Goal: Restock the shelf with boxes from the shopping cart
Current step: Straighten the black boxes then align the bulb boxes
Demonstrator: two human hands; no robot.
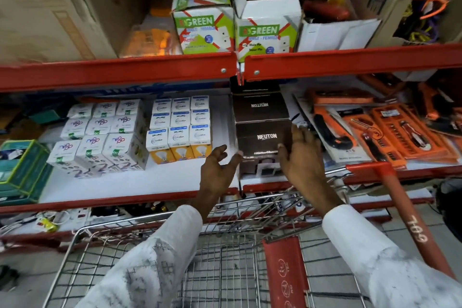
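Note:
A dark brown NEUTON box (262, 136) stands at the front of the middle shelf (140, 182), on top of another dark box (260, 170). A second NEUTON box (260, 106) sits right behind it. My right hand (302, 157) grips the front box's right side, with the thumb on its front face. My left hand (217, 167) is spread open beside the box's lower left corner, one fingertip just touching it. The wire shopping cart (82, 232) is below my arms, and no boxes show in its visible part.
White bulb boxes (180, 130) and more white boxes (100, 137) fill the shelf to the left, with a teal box (20, 167) at the far left. Orange tool packs (390, 130) lie to the right. The cart's red handle (400, 207) rises at the right. Green-labelled cartons (202, 25) stand on the upper shelf.

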